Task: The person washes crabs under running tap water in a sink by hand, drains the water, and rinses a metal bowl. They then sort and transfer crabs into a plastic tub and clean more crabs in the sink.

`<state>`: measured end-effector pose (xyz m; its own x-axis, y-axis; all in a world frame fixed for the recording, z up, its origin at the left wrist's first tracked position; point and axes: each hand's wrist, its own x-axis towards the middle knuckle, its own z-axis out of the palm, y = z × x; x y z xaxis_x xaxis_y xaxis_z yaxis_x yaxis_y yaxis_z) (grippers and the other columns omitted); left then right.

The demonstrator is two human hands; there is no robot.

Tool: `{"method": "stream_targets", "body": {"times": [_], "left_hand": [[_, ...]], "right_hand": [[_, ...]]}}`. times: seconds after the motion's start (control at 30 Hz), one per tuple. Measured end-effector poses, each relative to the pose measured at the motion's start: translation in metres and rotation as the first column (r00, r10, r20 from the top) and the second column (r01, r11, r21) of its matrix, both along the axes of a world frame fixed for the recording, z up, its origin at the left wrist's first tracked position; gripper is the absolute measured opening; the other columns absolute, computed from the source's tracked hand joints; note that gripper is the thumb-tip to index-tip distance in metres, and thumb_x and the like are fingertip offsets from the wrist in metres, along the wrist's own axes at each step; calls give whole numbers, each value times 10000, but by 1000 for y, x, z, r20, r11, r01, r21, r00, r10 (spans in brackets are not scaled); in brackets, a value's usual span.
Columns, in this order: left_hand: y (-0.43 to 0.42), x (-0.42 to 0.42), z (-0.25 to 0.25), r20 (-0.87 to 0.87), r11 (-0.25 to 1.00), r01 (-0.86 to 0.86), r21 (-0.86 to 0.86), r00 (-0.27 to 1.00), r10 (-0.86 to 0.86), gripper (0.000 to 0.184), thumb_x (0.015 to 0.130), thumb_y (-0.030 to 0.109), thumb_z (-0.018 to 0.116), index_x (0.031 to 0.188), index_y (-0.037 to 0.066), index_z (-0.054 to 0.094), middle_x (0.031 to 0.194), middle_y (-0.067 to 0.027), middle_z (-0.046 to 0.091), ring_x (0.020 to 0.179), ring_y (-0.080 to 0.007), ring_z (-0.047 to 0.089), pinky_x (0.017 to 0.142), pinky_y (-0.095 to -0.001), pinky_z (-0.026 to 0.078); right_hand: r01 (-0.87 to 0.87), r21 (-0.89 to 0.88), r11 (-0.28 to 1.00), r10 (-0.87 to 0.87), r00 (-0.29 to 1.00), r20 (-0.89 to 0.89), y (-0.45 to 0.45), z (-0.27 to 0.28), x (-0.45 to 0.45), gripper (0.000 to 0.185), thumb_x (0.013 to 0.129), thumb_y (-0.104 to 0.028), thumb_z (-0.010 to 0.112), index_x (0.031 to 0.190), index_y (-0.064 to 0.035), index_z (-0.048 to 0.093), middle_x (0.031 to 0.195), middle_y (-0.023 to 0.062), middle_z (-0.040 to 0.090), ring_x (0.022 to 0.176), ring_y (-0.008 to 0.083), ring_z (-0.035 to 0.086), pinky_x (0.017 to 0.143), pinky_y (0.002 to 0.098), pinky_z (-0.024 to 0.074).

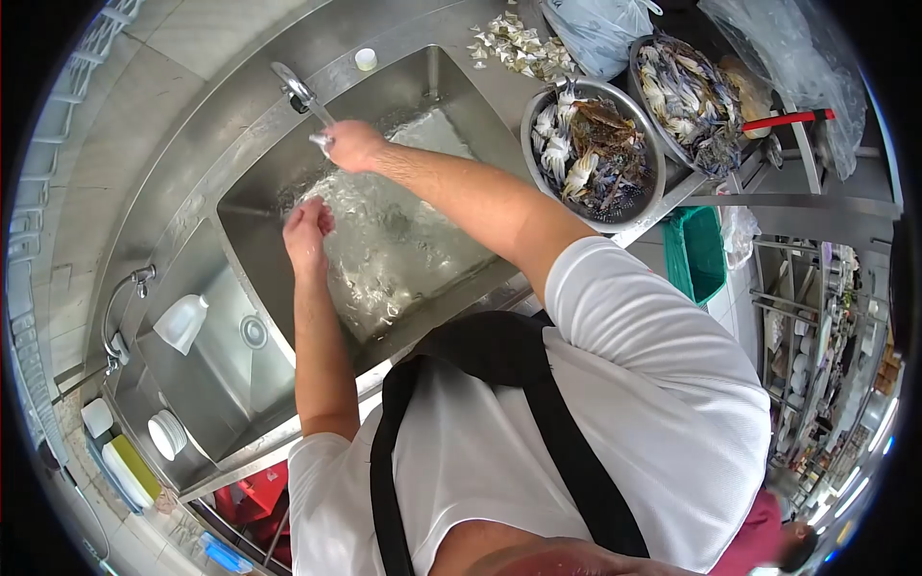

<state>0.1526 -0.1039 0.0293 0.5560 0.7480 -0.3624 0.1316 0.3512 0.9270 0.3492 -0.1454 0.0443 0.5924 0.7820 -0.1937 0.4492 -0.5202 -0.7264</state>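
Head view: I find the large sink basin (264,259) with rippling water (394,240) in it, and its metal tap (300,91) at the far rim; the right hand (353,146) is at the spout end of the tap, fingers bent inward; I cannot tell whether they are clamped on the spout or only beside it; the left hand (307,230) is over the near left part of the same basin, well apart from the right, fingers curled toward the palm; I cannot tell whether they close on anything.

A small white round container (366,60) stands on the rim near the tap; right of the basin, a metal bowl (660,182) holds crab pieces (581,173), and a second bowl (642,88) just beside it holds more crab (677,91); a red-handled tool (788,121) lies at the second bowl's right side; a heap of small pale pieces (523,46) lies on the counter near a plastic bag (600,34); a green bin (693,254) is below.

In the smaller sink (226,370), at left, I note a white jug (181,322) lying tilted and nested white dishes (167,435) at the near left corner; a second tap (142,276) stands at its far left edge.
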Motion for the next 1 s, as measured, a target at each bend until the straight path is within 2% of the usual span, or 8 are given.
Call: {"method": "stream_targets", "body": {"times": [0.1,0.23,0.27,0.37,0.47,0.53,0.7,1.0], "left_hand": [[-15,-23,-20,-46,996,1,-87,999,-5,126,920,159,645,929,33,653,789,-30,637,669,-114,574,615,-261,469],[-29,-59,-34,-104,985,-18,-173,995,-1,151,906,167,658,966,29,662,803,-40,647,676,-124,589,617,-256,480],[-32,-68,-36,-138,980,-41,-196,990,14,168,903,170,661,985,23,669,810,-49,655,673,-126,594,615,-252,486],[-27,-97,-58,-166,974,-70,-217,986,34,187,898,177,663,1005,23,661,819,-53,659,677,-132,601,618,-256,495],[-20,-102,-73,-206,969,-69,-238,978,19,195,897,185,648,1001,20,650,826,-54,657,669,-130,597,608,-255,491],[-9,-84,-82,-189,969,-11,-247,981,-37,194,897,183,645,997,16,647,829,-55,655,675,-128,597,608,-252,487],[-10,16,-50,-120,973,173,-150,974,-192,200,901,167,631,1014,3,643,836,-53,641,690,-130,598,617,-261,491],[38,170,-35,-8,940,337,-56,941,-338,194,918,209,630,968,24,666,740,-5,614,600,-112,562,592,-246,481]], "right_hand": [[-169,181,969,180,983,-47,-41,19,0,263,850,-289,660,1043,-115,702,1004,148,697,926,343,652,827,404,508],[95,367,925,-38,987,-159,-127,31,26,300,867,-246,676,1119,-83,680,1002,138,708,910,275,673,816,361,513],[168,299,939,-142,984,-105,-163,65,28,372,888,-235,707,1204,-50,639,1033,87,703,908,152,645,806,293,512],[440,328,836,-477,878,40,-256,106,47,418,879,-225,721,1236,-31,623,983,77,695,782,111,609,717,260,509],[397,459,795,-564,761,319,-336,123,63,368,885,-222,694,1170,9,656,915,95,702,792,115,633,703,268,507],[605,287,743,-659,735,156,-367,155,50,407,855,-267,702,1116,44,669,959,161,717,839,181,673,778,287,515],[665,561,494,-846,515,135,-416,125,57,294,895,-218,669,1059,25,696,869,105,718,805,150,655,757,279,510],[157,512,844,-285,941,182,-282,79,-26,99,857,-78,683,943,-28,682,826,85,667,734,176,654,639,289,516]]}}
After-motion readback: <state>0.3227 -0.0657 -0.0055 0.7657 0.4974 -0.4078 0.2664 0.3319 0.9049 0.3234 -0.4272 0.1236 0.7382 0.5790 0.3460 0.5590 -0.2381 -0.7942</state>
